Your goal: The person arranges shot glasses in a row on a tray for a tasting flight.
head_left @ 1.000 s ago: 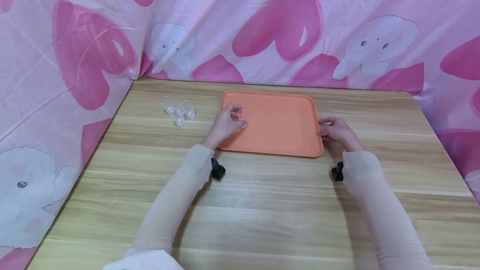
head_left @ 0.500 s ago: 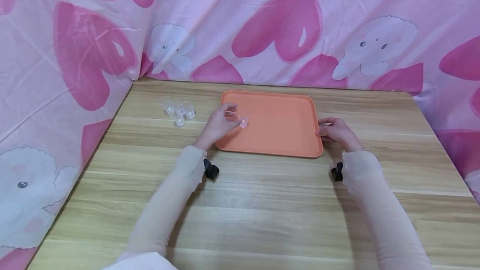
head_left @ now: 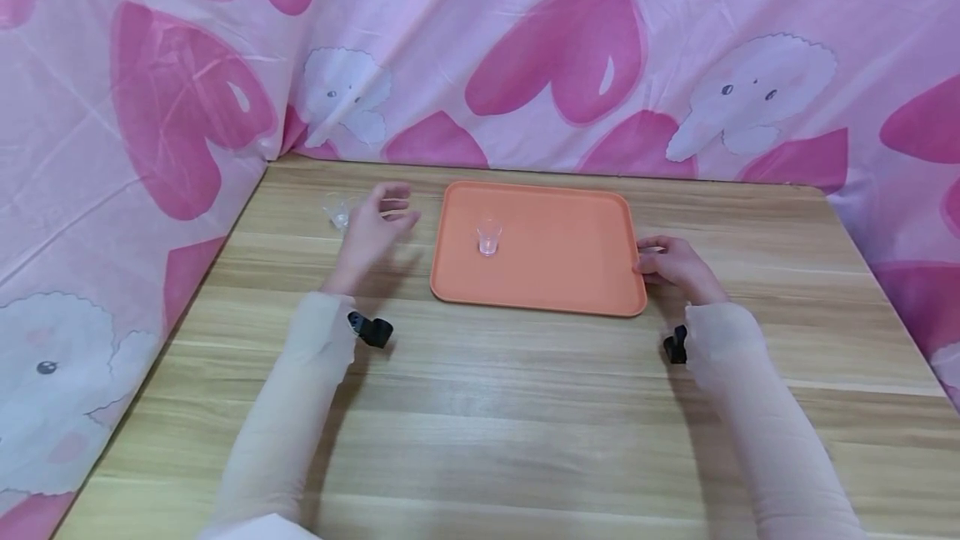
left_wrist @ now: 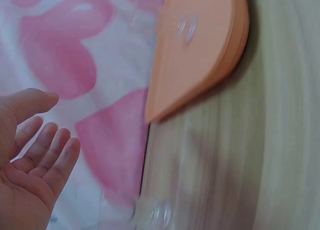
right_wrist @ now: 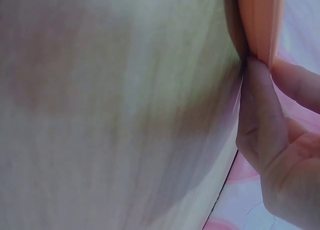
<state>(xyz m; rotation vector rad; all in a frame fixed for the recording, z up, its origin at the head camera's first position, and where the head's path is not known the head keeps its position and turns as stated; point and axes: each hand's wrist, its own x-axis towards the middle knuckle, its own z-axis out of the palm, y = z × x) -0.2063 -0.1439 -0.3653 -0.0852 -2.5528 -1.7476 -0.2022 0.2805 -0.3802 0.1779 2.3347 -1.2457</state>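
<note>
An orange tray (head_left: 566, 273) lies on the wooden table, and one small clear plastic cup (head_left: 488, 237) stands upright on its left half. To the left of the tray my left hand (head_left: 372, 227) is raised, fingers spread and loosely bent, with nothing in it. It hides most of the group of clear cups (head_left: 337, 211) behind it; in the left wrist view a blurred clear cup (left_wrist: 161, 212) shows at the bottom. My right hand (head_left: 677, 267) pinches the tray's right rim between thumb and finger, as the right wrist view (right_wrist: 287, 135) shows.
A pink curtain (head_left: 555, 48) with hearts and white animal figures hangs along the back and left sides of the table (head_left: 525, 423). Black wrist cameras (head_left: 371, 329) sit at both sleeve cuffs.
My left hand has let go of the cup on the tray and moved left, over toward the other cups. My right hand stays at the tray's rim.
</note>
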